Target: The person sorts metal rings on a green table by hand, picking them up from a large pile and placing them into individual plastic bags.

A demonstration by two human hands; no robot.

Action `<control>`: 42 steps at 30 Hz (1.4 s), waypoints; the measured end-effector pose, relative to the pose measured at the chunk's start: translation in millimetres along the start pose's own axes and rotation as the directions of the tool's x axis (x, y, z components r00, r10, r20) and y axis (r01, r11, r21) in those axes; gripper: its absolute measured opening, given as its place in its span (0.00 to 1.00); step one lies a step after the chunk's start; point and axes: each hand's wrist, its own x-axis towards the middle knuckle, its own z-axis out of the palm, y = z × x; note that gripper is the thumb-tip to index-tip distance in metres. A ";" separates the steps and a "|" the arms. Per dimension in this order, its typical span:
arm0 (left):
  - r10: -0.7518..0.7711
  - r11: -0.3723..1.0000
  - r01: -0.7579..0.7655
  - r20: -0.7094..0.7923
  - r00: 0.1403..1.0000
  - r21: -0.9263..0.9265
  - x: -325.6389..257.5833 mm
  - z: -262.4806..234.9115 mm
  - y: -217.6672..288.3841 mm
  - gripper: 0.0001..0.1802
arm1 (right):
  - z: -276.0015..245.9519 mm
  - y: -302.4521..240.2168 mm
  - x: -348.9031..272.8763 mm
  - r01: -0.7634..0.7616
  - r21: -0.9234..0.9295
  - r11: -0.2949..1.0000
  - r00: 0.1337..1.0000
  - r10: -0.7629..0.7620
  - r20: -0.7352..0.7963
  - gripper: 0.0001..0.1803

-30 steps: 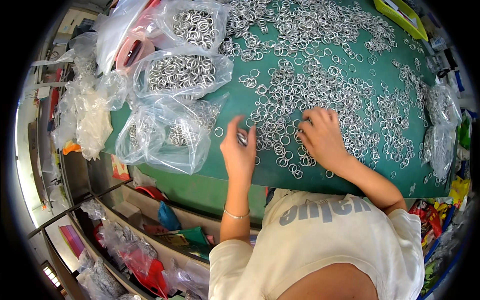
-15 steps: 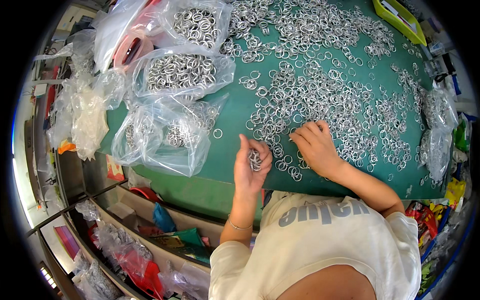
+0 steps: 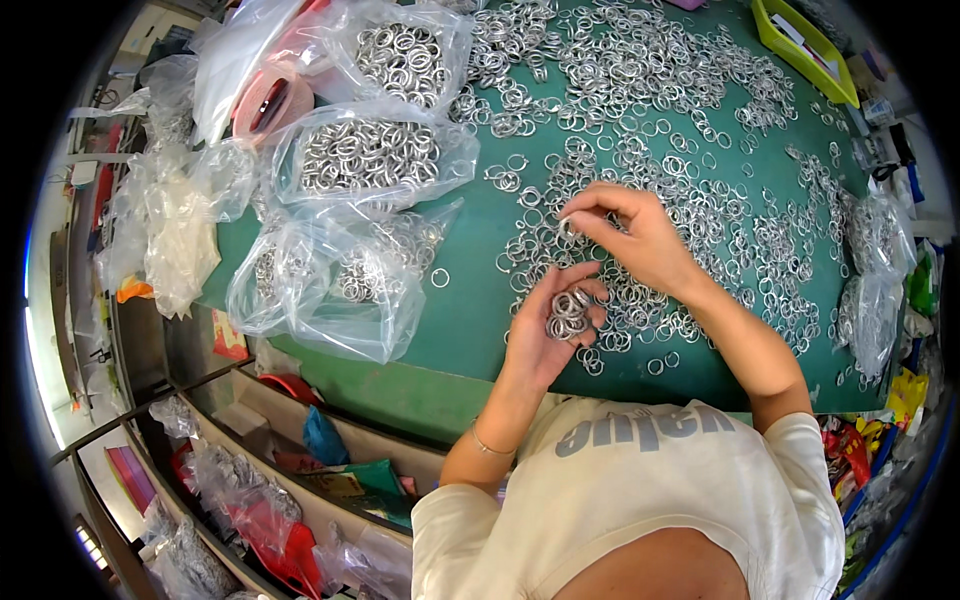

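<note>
Many loose silver metal rings [image 3: 640, 60] lie spread over the green table [image 3: 465, 310]. My left hand [image 3: 540, 335] is turned palm up near the table's front edge, its fingers curled round a small heap of rings [image 3: 571, 313]. Just above and to the right of it, my right hand [image 3: 635, 235] pinches a single ring [image 3: 567, 227] between thumb and fingertips, over the spread of rings. One lone ring [image 3: 440, 277] lies on the green surface left of my hands.
Clear plastic bags of rings stand on the left: one at the back [image 3: 402, 62], one in the middle [image 3: 375, 155], one in front [image 3: 385, 265]. More bagged rings [image 3: 875, 280] sit at the right edge. A yellow-green basket [image 3: 806, 50] stands back right. Below the table is an open drawer [image 3: 330, 460].
My left hand has moved right and slightly forward, its palm opening upward with the rings. My right hand has lifted off the spread and now holds a ring above it.
</note>
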 end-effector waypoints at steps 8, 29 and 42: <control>0.107 0.986 -0.127 -0.173 0.979 -0.111 1.8 1.3 5.1 0.19 | 1.2 -3.8 11.3 -0.181 0.002 0.984 0.959 0.176 0.223 0.06; 0.385 0.922 -0.358 -0.266 0.884 0.147 7.5 3.7 34.2 0.14 | 16.3 48.6 49.0 0.412 -0.730 0.545 0.897 -0.381 0.222 0.11; 0.443 0.895 -0.436 -0.302 0.844 0.094 -0.7 -2.8 29.0 0.15 | 17.3 46.5 51.7 0.257 -0.681 0.686 0.966 -0.164 0.200 0.07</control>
